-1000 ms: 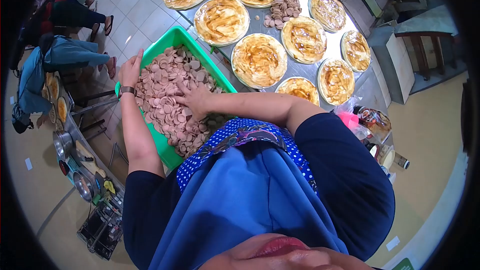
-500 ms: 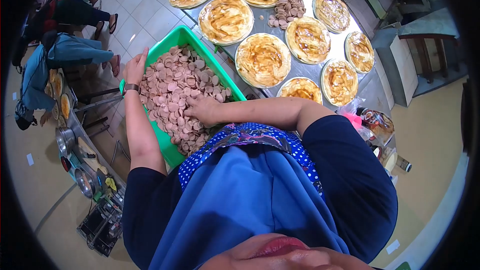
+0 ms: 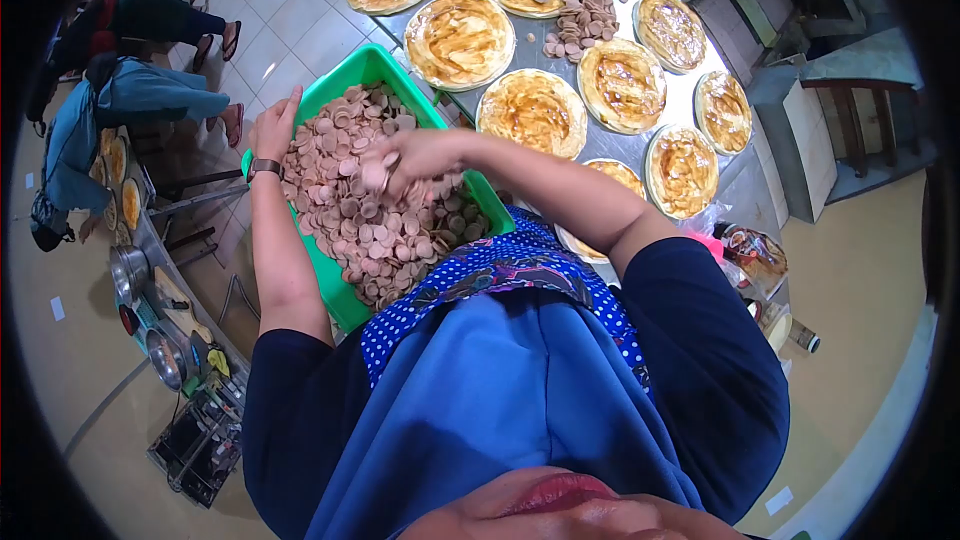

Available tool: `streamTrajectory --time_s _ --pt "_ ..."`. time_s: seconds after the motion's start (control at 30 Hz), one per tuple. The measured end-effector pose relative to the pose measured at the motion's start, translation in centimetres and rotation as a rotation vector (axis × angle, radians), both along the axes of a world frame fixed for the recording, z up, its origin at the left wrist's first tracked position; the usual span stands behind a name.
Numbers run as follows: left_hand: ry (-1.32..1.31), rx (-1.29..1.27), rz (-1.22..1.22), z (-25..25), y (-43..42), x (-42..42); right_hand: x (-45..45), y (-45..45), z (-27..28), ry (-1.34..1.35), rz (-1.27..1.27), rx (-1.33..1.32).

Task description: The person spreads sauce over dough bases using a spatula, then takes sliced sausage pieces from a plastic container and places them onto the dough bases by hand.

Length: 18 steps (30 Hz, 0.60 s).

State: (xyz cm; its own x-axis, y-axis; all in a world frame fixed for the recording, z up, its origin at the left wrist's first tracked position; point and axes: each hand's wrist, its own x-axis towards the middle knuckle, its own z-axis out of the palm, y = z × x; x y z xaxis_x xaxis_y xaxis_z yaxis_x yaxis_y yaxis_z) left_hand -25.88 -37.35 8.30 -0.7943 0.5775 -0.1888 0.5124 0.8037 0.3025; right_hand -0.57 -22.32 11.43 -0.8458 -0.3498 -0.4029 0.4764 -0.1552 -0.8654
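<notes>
A green rectangular tub (image 3: 418,98) is piled with round, thin, pinkish-brown sausage slices (image 3: 345,205). My left hand (image 3: 273,128) is closed around the tub's upper left rim. Over the heap, my right hand (image 3: 422,156) is raised with bent fingers around some slices, and it is slightly blurred. How many slices it holds cannot be made out. To the right of the tub, pizza bases (image 3: 532,112) coated with brown sauce sit on a metal table (image 3: 455,100).
A small heap of slices (image 3: 583,20) lies among the pizza bases. Packets and bottles (image 3: 755,258) stand at the table's right end. Other people (image 3: 140,100) are at the left, by a counter with metal bowls (image 3: 165,358) and more pizza bases (image 3: 131,202).
My right hand has risen out of the heap and shifted up with slices in its fingers. My left hand keeps its hold on the tub rim.
</notes>
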Motion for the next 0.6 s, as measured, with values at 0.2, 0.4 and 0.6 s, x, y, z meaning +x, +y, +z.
streamTrajectory --time_s 0.2,0.4,0.6 --pt "0.001 0.026 0.000 -0.2 0.0 -0.1 3.3 11.9 3.8 0.058 -0.253 0.240" --pt "-0.006 -0.004 0.008 0.3 0.2 0.2 6.3 23.7 -3.5 -0.193 -0.414 0.774" --pt "-0.055 -0.059 0.019 0.2 0.3 0.1 6.5 25.5 -8.9 -0.048 -0.290 1.429"
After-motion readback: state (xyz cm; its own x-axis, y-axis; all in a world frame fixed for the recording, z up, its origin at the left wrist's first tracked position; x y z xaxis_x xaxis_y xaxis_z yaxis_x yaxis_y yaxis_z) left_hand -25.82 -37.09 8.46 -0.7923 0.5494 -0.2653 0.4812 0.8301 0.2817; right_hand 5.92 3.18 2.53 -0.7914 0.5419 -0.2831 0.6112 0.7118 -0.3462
